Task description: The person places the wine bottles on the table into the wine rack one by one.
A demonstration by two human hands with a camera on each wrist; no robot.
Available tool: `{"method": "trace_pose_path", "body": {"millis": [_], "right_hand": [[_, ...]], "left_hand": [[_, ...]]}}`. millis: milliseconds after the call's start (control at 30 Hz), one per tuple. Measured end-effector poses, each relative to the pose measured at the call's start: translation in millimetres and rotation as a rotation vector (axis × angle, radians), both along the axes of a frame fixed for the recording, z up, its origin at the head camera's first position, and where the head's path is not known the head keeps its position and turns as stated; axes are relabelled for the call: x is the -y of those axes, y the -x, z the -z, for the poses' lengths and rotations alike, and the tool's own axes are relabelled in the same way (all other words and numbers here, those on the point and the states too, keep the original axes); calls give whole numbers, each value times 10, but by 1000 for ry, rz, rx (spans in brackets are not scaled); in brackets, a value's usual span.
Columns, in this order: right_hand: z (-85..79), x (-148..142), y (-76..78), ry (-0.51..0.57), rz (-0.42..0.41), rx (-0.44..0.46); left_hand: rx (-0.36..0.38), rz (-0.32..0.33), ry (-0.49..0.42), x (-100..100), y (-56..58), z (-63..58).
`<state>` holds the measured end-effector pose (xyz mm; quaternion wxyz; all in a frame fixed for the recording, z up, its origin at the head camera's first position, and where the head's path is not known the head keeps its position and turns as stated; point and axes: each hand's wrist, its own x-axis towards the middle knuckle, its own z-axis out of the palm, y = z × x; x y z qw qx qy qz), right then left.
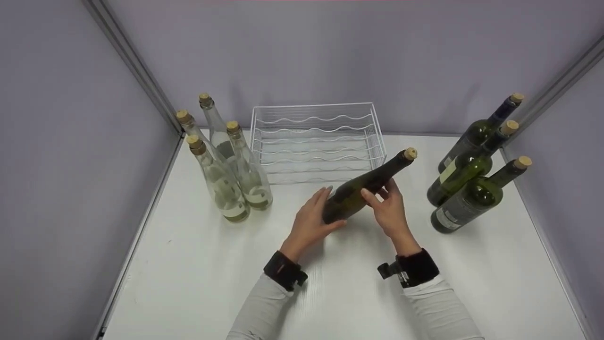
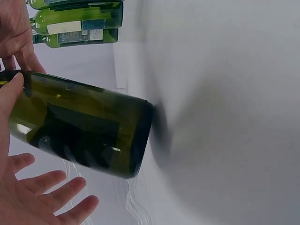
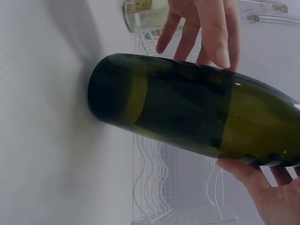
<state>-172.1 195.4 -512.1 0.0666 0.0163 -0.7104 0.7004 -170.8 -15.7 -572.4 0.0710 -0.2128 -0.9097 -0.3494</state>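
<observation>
Gripping the dark bottle [image 1: 351, 196] near its shoulder with the right hand [image 1: 390, 212], by thumb and fingers, set the left hand [image 1: 309, 222] at its base, loosely spread rather than clenched. Noted it tilted, cork [image 1: 410, 153] uppermost, over the white table [image 1: 188, 274], just before the wire rack [image 1: 314, 105]. Judged it rigid, smooth, fairly weighty, breakable; favoured a shoulder hold with base supported. Counted one bottle in hand, one rack, four clear bottles [image 1: 224, 189] left, three green bottles [image 1: 472, 198] right.
</observation>
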Motion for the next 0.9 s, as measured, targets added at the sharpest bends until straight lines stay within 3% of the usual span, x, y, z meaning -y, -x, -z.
{"method": "trace_pose_path", "body": {"millis": [300, 600, 700, 833, 900], "right_hand": [[62, 26, -59, 82, -22, 49], [50, 3, -76, 151, -95, 37], [55, -31, -81, 105, -114, 67], [53, -114, -99, -60, -119, 128], [38, -178, -114, -104, -168, 147]], "left_hand": [[44, 10, -3, -38, -6, 14], [-72, -9, -36, -14, 20, 36], [-125, -30, -24, 25, 19, 53], [-191, -50, -8, 104, 17, 81], [-219, -50, -5, 155, 17, 94]]}}
